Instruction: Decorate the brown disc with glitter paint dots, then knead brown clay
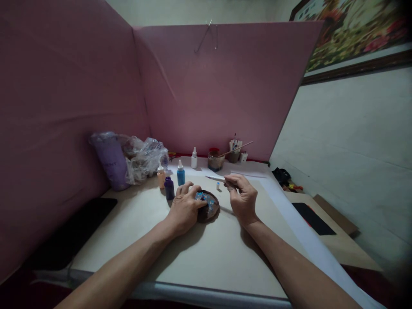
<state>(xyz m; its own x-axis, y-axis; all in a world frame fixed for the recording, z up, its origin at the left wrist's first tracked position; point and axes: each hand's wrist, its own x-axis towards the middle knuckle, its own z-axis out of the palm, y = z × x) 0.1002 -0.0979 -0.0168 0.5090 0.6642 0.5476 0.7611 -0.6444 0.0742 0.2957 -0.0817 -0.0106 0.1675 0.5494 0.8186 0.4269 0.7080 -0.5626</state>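
A round brown disc [210, 206] with blue painted patches lies on the pale table sheet [206, 253]. My left hand [185, 208] rests on its left side and pins it down, fingers curled over the edge. My right hand [243, 197] hovers just right of the disc and grips a thin brush [215, 177] that points left. A tiny white cap [218, 185] sits under the brush. Purple [169, 188], blue [180, 173] and orange [161, 176] paint bottles stand just beyond my left hand.
A white bottle [194, 158], a brown water pot [215, 161] and a cup of sticks [234, 152] line the back by the pink partition [225, 86]. Crumpled plastic bags [141, 159] and a purple bag [111, 161] sit left. A dark pad [74, 231] lies at the left edge.
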